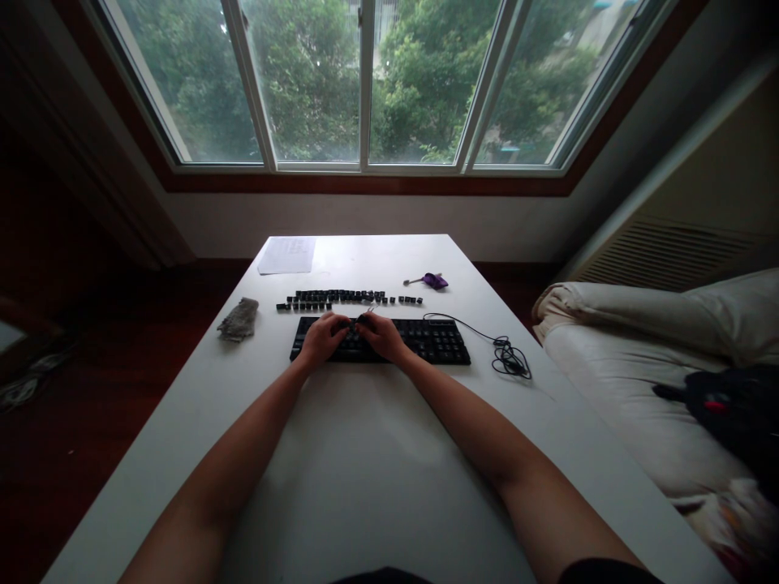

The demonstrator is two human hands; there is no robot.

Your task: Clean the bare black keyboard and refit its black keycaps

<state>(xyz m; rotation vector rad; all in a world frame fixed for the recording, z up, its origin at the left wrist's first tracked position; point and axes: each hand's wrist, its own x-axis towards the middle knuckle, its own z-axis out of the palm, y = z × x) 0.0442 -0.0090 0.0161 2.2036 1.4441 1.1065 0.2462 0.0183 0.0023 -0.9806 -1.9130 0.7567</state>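
Close together, the hands (325, 336) (380, 334) partly hide the keyboard (432, 342); their grip I cannot tell.

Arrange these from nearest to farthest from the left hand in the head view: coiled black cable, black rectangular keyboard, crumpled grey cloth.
1. Black rectangular keyboard: beneath the left hand.
2. Crumpled grey cloth: left of the hand.
3. Coiled black cable: right of the keyboard.

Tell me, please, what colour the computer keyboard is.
The computer keyboard is black, best seen in the head view.
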